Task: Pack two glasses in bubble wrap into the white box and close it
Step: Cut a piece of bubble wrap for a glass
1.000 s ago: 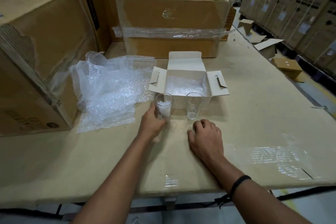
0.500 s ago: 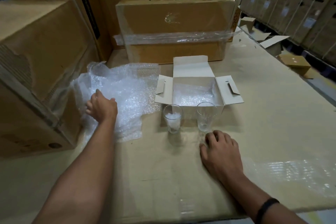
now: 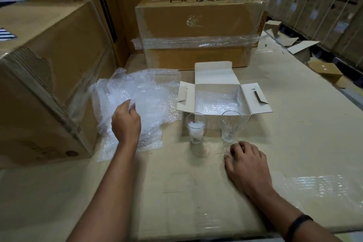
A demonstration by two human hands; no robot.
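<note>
Cardboard tabletop (image 3: pixel 176 192): our left hand (image 3: pixel 126 124) pinches crumpled clear bubble wrap (image 3: pixel 149 100), probably for the bare clear drinking glasses (image 3: pixel 228 129) to its right, right hand (image 3: pixel 247 163) resting slack

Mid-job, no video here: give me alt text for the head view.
Left grip pinches the bubble wrap left of the open white box; right grip rests on the table. The left glass and right glass stand upright, unwrapped, before the box.

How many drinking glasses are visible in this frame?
2. The left glass, with white stuffing inside, stands before the white box; the right glass stands beside it, near the right hand. None appears hidden.
</note>
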